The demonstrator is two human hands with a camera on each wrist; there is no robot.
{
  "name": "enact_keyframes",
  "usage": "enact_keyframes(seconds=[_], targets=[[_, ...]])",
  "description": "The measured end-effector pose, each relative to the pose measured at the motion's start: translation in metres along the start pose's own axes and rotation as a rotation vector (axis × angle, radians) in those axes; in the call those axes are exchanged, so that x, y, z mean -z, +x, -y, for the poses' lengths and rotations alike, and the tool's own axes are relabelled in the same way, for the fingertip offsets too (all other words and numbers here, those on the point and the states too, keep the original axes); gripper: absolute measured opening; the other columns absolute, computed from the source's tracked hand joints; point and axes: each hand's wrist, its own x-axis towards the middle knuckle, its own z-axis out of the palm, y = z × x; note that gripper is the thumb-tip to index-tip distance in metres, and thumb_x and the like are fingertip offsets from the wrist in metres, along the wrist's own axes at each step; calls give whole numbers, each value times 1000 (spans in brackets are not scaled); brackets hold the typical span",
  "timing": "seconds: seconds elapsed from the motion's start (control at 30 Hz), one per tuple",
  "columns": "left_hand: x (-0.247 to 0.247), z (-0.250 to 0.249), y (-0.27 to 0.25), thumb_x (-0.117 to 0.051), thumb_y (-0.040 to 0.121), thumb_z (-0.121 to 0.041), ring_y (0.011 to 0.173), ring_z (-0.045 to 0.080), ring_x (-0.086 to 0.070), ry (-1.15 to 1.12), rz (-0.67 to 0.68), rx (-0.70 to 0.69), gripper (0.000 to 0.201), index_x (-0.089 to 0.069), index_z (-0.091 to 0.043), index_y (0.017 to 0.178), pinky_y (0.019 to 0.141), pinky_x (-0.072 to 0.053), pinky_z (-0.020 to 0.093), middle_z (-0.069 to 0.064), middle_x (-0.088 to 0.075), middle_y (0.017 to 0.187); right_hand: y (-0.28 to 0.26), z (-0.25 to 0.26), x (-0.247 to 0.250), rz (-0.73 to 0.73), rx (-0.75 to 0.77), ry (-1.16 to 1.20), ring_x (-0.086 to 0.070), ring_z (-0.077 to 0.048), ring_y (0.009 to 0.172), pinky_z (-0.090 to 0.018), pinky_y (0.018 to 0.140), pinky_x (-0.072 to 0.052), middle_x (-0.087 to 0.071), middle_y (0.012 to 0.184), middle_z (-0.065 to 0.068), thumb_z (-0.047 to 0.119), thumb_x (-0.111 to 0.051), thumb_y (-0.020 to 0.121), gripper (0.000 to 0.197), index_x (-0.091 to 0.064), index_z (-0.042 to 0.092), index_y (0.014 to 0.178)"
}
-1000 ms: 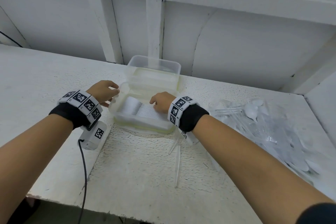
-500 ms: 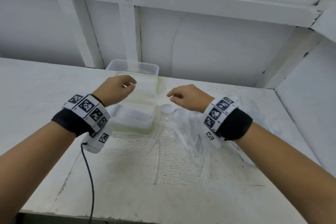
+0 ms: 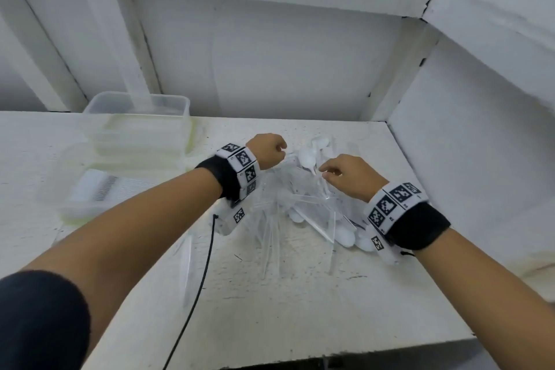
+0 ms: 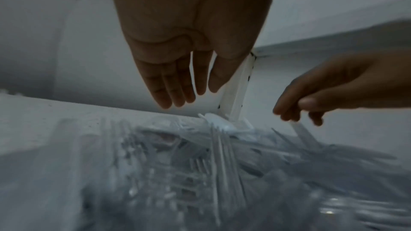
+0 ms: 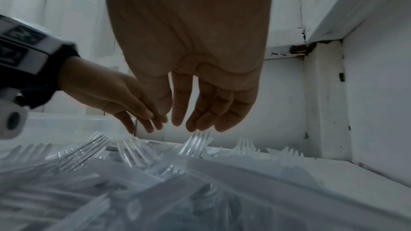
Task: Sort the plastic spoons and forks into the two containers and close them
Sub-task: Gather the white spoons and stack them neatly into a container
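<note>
A loose pile of clear plastic forks and white spoons [image 3: 300, 207] lies on the white shelf, right of centre. Both hands hover over its far end. My left hand [image 3: 280, 150] hangs with straight, relaxed fingers [image 4: 177, 94] above the pile [image 4: 211, 155] and holds nothing. My right hand [image 3: 326, 173] reaches down with loosely bent fingers [image 5: 200, 120], their tips just over upturned fork tines [image 5: 195, 140]; no grip shows. At the left stands an open clear container [image 3: 75, 213] with forks [image 3: 102, 186] lined up inside.
A second clear container [image 3: 135, 97] stands behind the first against the back wall, with clear plastic pieces stacked between them. A side wall [image 3: 465, 159] closes the shelf on the right. A black cable [image 3: 201, 279] runs from my left wrist over the front edge.
Both hands left the front container and moved right to the cutlery pile. The view swung right, so the containers now sit at the left.
</note>
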Motion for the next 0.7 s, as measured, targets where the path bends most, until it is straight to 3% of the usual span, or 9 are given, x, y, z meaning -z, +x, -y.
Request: enact_keyframes(seconds=[0.2, 0.33, 0.43, 0.63, 0.7], targets=[[-23, -22, 49, -43, 97, -20, 134, 24, -36, 116, 77, 9, 46, -36, -11, 142, 107, -28, 31, 9, -39, 146, -1, -9, -1, -93, 47, 106, -57, -18, 105, -17, 85, -35, -64, 116, -7, 15, -47, 96, 28, -64, 10, 117], [-31, -28, 64, -52, 92, -22, 112, 28, -52, 199, 127, 27, 39, -49, -4, 127, 89, -41, 33, 13, -54, 127, 4, -13, 0, -127, 61, 141, -58, -17, 102, -15, 80, -34, -65, 113, -7, 14, -47, 96, 27, -65, 9, 116], [-32, -24, 67, -55, 91, -22, 91, 24, -49, 183, 109, 38, 31, -53, -4, 116, 74, -37, 29, 13, -58, 118, 7, -16, 0, -135, 67, 172, -58, -17, 102, -16, 81, -35, -65, 113, -6, 13, -47, 96, 27, -66, 9, 114], [-4, -5, 49, -53, 93, -21, 91, 19, -50, 12, -2, 8, 28, -61, -2, 112, 76, -37, 25, 11, -61, 115, 19, -18, 7, -125, 50, 201, -58, -16, 106, -19, 87, -37, -65, 115, -3, 15, -46, 96, 27, -65, 10, 114], [12, 3, 36, -51, 93, -19, 87, 19, -52, -57, -68, 4, 26, -63, -1, 109, 69, -39, 23, 13, -64, 110, 27, -13, 12, -135, 55, 205, -58, -17, 105, -21, 88, -39, -66, 114, -3, 16, -46, 96, 26, -66, 11, 113]])
